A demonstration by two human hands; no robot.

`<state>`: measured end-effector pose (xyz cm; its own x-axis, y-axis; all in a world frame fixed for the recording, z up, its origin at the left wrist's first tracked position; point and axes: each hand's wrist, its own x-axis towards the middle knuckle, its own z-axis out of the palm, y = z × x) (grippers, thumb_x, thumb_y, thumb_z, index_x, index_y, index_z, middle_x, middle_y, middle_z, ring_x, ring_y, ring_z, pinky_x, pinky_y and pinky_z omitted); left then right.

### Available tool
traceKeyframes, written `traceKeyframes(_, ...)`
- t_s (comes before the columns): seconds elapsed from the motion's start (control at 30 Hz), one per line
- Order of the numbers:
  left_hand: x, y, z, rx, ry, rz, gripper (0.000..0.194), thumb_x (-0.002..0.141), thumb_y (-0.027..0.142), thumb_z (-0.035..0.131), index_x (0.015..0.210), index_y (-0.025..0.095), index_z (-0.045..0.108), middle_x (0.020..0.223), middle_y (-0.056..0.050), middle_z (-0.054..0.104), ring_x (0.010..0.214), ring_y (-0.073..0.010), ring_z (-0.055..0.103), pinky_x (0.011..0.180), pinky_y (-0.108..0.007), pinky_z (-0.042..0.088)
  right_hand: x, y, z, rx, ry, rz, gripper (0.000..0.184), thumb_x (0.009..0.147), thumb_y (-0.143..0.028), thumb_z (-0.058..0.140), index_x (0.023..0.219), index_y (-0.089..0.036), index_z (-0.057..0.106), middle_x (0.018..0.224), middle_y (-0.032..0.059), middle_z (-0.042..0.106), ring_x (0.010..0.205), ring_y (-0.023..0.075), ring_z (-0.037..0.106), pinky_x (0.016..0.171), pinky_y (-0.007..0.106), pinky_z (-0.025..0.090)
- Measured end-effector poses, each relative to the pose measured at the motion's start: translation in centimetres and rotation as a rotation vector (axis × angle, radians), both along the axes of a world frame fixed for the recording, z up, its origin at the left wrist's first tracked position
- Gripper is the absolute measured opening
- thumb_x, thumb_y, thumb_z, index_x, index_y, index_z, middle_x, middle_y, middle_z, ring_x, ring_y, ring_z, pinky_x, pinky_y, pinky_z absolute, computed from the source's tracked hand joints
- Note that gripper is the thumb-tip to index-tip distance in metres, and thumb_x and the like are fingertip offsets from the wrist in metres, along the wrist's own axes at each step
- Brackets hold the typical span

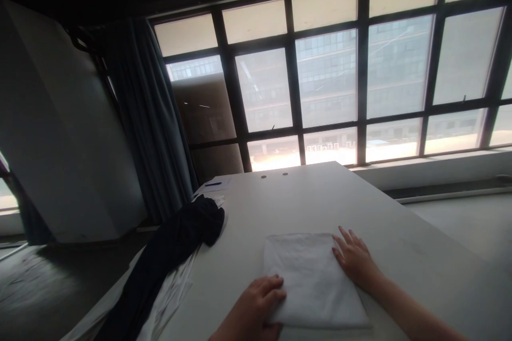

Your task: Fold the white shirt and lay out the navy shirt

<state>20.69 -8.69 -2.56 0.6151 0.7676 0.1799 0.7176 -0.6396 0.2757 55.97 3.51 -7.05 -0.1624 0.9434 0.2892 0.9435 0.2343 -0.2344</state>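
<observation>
A pale worktop (404, 229) runs away from the viewer under a large window. Nearest, at the bottom of the view, the left hand (250, 309) sits at the near left edge of a folded white cloth (314, 282), its fingers (272, 290) curled and lying against the fabric; whether this grip actually pinches the cloth, I cannot tell. The right hand (354, 258) lies at the cloth's right edge, its grip open, with the fingers (343, 240) spread and touching the fold without closing on it. The cloth lies flat on the worktop between the two hands, a neat rectangle. To its left, a dark navy garment (172, 240) is bunched on the worktop and trails over the left edge, on top of loose printed papers (172, 298). Further along, near the far corner, a blue pen (213, 184) lies on a white sheet (218, 185), and two small dark round holes (274, 175) mark the far end of the worktop. Beyond stand a blue-grey curtain (148, 117), a pale square column (60, 128), and the black-framed window (328, 80), with a multi-storey building showing through the glass.
</observation>
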Motion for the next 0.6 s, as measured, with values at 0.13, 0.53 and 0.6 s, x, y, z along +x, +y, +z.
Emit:
traceKeyframes(0.13,-0.6,-0.1,0.0,0.017,-0.017,0.102,0.058,0.063,0.015,0.064,0.119,0.031,0.062,0.137,-0.004,0.061,0.124,-0.0258,0.058,0.111,-0.038,0.045,-2.2,-3.4,3.0,0.131,0.117,0.275,0.031,0.096,-0.034,0.043,0.112,-0.023,0.066,0.131,0.0132,0.061,0.123,0.0290,0.054,0.105,0.046,0.039)
traceKeyframes(0.53,-1.6,0.5,-0.2,-0.016,-0.162,0.163,0.059,0.063,0.003,0.048,0.112,0.029,0.067,0.128,-0.001,0.068,0.123,-0.0201,0.061,0.110,-0.034,0.047,-7.9,-8.4,0.3,-0.012,-0.135,0.554,0.037,0.065,-0.020,0.064,0.102,-0.020,0.066,0.112,0.0119,0.066,0.101,0.0316,0.058,0.090,0.044,0.042)
traceKeyframes(0.6,-2.0,0.8,-0.7,0.019,-0.252,0.220,0.047,0.072,0.004,0.048,0.108,0.028,0.069,0.119,-0.002,0.072,0.118,-0.0200,0.065,0.105,-0.033,0.051,-6.3,-7.8,2.1,-0.030,-0.222,0.472,0.035,0.066,-0.013,0.059,0.099,-0.018,0.069,0.110,0.0140,0.067,0.100,0.0317,0.060,0.089,0.044,0.043)
